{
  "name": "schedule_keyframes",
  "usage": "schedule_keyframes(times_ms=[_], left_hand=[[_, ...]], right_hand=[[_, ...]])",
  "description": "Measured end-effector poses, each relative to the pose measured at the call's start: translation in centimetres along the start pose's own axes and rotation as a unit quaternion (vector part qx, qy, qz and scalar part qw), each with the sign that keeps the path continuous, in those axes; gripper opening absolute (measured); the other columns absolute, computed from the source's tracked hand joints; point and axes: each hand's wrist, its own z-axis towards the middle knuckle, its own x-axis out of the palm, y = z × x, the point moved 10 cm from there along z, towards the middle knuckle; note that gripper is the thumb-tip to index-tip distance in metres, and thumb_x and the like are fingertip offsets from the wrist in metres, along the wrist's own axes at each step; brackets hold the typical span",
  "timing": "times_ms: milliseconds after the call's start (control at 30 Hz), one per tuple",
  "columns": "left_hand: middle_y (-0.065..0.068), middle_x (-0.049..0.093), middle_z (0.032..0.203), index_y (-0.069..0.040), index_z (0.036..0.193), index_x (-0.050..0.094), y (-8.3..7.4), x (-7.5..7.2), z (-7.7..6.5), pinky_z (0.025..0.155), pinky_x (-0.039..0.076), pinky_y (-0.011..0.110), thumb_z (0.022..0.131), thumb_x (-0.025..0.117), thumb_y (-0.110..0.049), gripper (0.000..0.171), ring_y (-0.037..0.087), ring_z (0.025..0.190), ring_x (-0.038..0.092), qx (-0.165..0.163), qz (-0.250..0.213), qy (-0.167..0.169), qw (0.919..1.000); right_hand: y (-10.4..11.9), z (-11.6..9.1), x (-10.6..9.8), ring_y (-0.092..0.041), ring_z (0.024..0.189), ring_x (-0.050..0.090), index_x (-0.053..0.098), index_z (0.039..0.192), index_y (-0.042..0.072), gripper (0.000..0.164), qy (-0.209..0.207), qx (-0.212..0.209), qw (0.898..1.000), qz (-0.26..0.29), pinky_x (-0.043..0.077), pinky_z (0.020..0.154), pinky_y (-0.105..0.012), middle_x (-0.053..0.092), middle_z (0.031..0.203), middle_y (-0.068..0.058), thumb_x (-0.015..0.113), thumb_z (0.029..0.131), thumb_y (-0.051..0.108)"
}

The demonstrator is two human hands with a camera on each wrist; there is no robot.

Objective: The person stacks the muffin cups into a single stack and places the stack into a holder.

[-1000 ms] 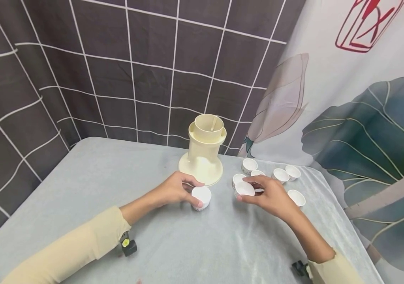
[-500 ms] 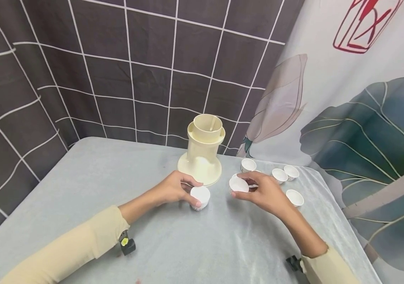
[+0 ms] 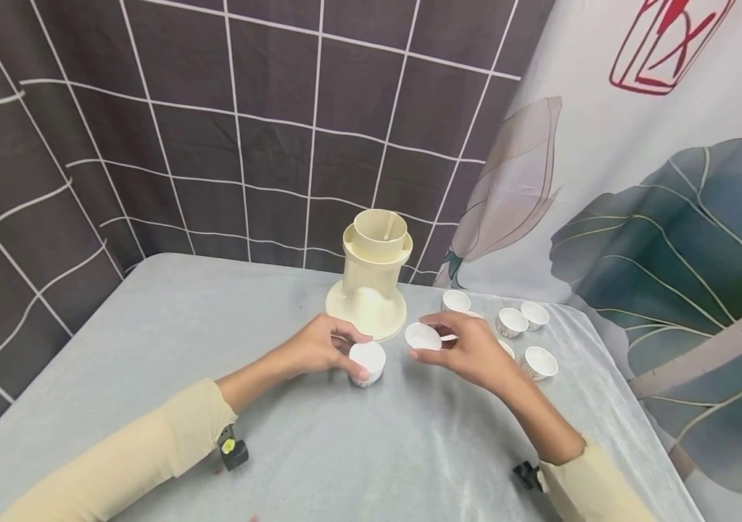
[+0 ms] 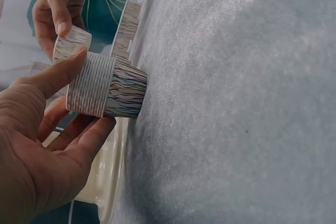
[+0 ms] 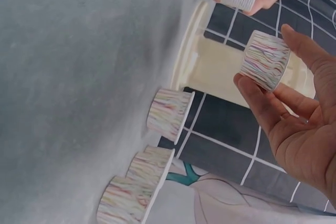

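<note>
My left hand grips a stack of nested paper cups between thumb and fingers. Their rims form a ribbed white band, and coloured wavy lines cover the wall that shows below it. The stack's base meets the cloth in the left wrist view. To its right, my right hand pinches a single paper cup with the same streaky pattern, raised off the table with its mouth up. The two are apart. Several loose paper cups stand mouth up beyond and to the right of the right hand, partly hidden by it.
A cream plastic cylinder with a wide round base and a smaller tube in its top stands behind the hands. Pale cloth covers the table. A dark gridded curtain hangs behind, with a leaf-printed one at the right.
My right hand has moved left with its paper cup, away from the loose cups and nearer the stack. The left hand has kept its hold on the stack with little movement.
</note>
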Motion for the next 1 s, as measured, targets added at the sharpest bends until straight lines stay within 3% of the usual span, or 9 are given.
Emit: schedule_keyframes(times_ms=[633,867,1000], left_hand=[[0.013,0.087,0.118,0.002,0.125,0.083,-0.1,0.0,-0.2,0.087,0.063,0.023,0.076,0.102,-0.002,0.052,0.020,0.105,0.084,0.005,0.006,0.001,1.0000],[0.014,0.086,0.119,0.002,0.126,0.082,0.0,0.2,-0.4,0.089,0.065,0.025,0.077,0.102,-0.003,0.053,0.028,0.111,0.084,0.006,-0.003,0.004,1.0000],[0.013,0.085,0.118,0.003,0.124,0.081,0.0,0.1,-0.4,0.091,0.065,0.025,0.077,0.101,-0.002,0.052,0.025,0.109,0.083,0.008,-0.005,0.001,1.0000]], right_hand=[[3.2,1.0,2.3,-0.029,0.115,0.080,0.079,0.135,0.001,0.056,0.025,-0.052,0.998,0.004,0.071,0.091,-0.033,0.082,0.129,-0.015,0.097,0.090,0.028],[4.4,1.0,3.2,-0.030,0.117,0.081,0.078,0.138,0.004,0.057,0.041,-0.048,0.998,0.003,0.071,0.091,-0.031,0.081,0.131,-0.012,0.096,0.091,0.031],[5.2,1.1,3.5,-0.028,0.119,0.079,0.077,0.139,0.005,0.057,0.040,-0.059,0.997,0.009,0.070,0.091,-0.028,0.081,0.132,-0.010,0.096,0.092,0.030]])
